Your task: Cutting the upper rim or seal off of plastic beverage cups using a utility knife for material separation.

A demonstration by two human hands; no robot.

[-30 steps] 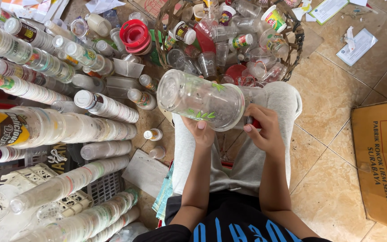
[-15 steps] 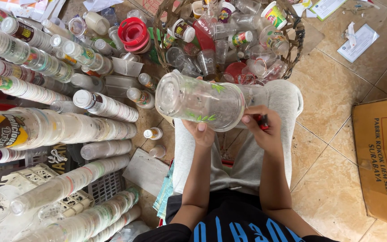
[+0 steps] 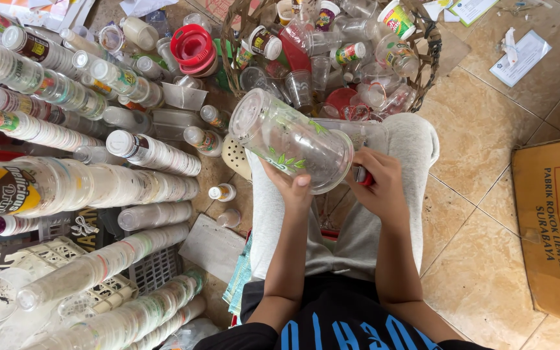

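Note:
My left hand point(image 3: 291, 186) grips a clear plastic jar point(image 3: 290, 139) with a green leaf print, holding it tilted on its side above my lap, its open mouth pointing toward the upper left. My right hand point(image 3: 378, 186) is closed on a small red-handled tool point(image 3: 362, 175) pressed against the jar's base end. I sit on the floor in grey trousers point(image 3: 404, 149), knees pointing toward a wicker basket.
The wicker basket point(image 3: 426, 48) ahead holds several loose plastic cups and bottles. Long stacks of nested plastic cups point(image 3: 92, 185) lie to the left over white crates point(image 3: 66, 249). A cardboard box point(image 3: 555, 220) sits right on the tiled floor; papers point(image 3: 520, 57) lie beyond.
The right hand has moved in from the knee to the jar's base with the red tool. The jar stays held in the left hand, barely shifted.

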